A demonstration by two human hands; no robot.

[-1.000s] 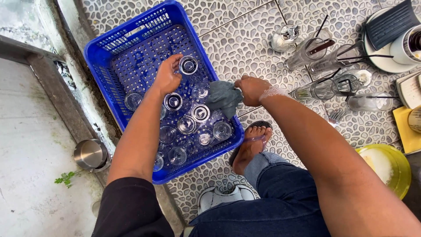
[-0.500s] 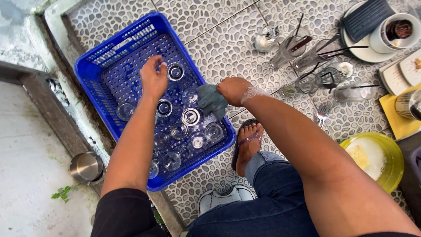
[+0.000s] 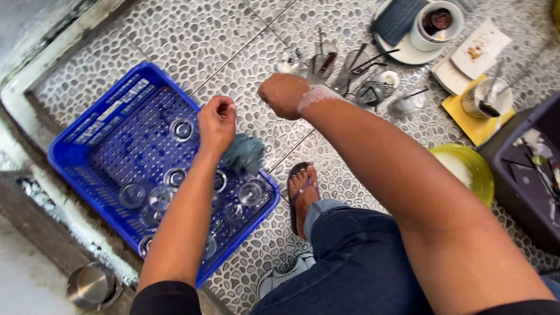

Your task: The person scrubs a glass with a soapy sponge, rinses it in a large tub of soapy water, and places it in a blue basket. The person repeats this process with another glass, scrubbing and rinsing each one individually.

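Now we hold our left hand [image 3: 217, 121] over the blue crate [image 3: 87, 146], fingers curled in narrow, pinching the top of a grey-green cloth [image 3: 245, 153] that hangs down onto the crate's right rim. Our right hand [image 3: 284, 95] is raised above the pebble floor [image 3: 192, 41], closed into a loose fist with suds on the wrist; whether it holds anything we cannot tell. Inside the crate, clear glasses [image 3: 175, 178] stand in rows toward the near end, and one glass [image 3: 182, 129] stands apart by the left hand. Beyond the right hand, dirty glasses with straws [image 3: 373, 87] cluster on the floor. Farther right, a white cup [image 3: 434, 23] sits on a plate, and a yellow bowl [image 3: 466, 169] lies beside our knee.
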